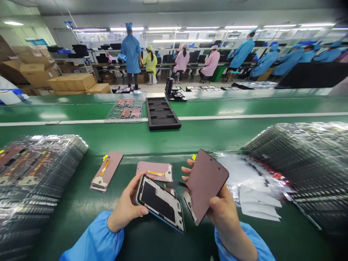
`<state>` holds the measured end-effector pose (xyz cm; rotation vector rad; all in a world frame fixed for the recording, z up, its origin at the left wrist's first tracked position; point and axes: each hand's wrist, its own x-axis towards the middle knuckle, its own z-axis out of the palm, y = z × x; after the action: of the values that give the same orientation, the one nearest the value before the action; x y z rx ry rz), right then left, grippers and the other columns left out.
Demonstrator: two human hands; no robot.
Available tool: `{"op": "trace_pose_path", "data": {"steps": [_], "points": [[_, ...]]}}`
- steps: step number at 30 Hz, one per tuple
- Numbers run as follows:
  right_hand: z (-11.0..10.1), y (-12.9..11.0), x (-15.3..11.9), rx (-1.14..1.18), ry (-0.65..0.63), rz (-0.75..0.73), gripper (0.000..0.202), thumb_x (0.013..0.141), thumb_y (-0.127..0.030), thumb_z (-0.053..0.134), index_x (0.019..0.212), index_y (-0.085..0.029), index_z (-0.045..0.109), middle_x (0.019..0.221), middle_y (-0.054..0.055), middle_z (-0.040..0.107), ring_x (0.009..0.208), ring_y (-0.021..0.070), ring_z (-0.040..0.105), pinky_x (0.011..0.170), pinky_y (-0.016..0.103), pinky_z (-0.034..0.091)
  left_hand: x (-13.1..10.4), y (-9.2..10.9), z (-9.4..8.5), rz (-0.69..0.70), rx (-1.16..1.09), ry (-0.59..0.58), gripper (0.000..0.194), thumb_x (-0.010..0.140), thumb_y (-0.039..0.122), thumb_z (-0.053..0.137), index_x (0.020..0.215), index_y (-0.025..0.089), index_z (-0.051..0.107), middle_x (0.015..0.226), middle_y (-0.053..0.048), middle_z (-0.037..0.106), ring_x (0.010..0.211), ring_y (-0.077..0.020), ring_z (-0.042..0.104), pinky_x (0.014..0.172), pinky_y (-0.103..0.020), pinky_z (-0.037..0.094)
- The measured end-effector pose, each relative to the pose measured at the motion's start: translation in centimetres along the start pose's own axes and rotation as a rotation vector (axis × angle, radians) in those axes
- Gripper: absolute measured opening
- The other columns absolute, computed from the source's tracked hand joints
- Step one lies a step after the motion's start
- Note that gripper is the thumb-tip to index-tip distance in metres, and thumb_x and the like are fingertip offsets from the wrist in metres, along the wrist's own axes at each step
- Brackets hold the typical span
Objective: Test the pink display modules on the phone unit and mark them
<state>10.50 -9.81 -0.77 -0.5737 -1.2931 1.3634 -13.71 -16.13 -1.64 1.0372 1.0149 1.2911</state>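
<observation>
My left hand [127,207] grips the upper left end of a phone body [160,203], which has a black and white inside face and a blue edge. In my right hand [223,206] is a pinkish screen panel [208,183], held tilted, thumb on its face and fingertips showing behind its left edge. A dark flex strip reaches from the panel's left side towards the phone body; whether it joins the body I cannot tell. Behind the phone body lies a screen panel with an orange flex [154,170]. Further left rests a small stack of similar panels [110,168].
Tall stacks of clear trays stand at left [54,170] and right [307,156]. Plastic bags [236,170] and white sheets [258,203] lie right of my hands. Ahead are a black tray [163,112], a clear tray of panels [111,115] and a black stand [169,87]. People work beyond.
</observation>
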Motion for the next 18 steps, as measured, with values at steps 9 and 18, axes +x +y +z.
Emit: {"op": "trace_pose_path", "data": {"steps": [9, 18], "points": [[-0.1, 1.2, -0.5, -0.466, -0.3, -0.127, 0.065, 0.084, -0.053, 0.068, 0.142, -0.031, 0.048, 0.144, 0.012, 0.048, 0.128, 0.0348, 0.05, 0.104, 0.052, 0.045, -0.3, -0.5, 0.3, -0.003, -0.052, -0.062, 0.094, 0.058, 0.055, 0.085, 0.139, 0.026, 0.047, 0.135, -0.014, 0.057, 0.123, -0.0349, 0.055, 0.103, -0.039, 0.044], [0.3, 1.5, -0.5, -0.613, -0.382, -0.173, 0.064, 0.082, -0.05, 0.071, 0.14, -0.029, 0.051, 0.141, 0.013, 0.053, 0.124, 0.0328, 0.055, 0.1, 0.046, 0.05, -0.4, -1.1, 0.4, 0.033, -0.06, -0.076, 0.092, 0.061, 0.049, 0.085, 0.141, 0.027, 0.047, 0.136, -0.013, 0.058, 0.125, -0.0334, 0.053, 0.106, -0.039, 0.042]]}}
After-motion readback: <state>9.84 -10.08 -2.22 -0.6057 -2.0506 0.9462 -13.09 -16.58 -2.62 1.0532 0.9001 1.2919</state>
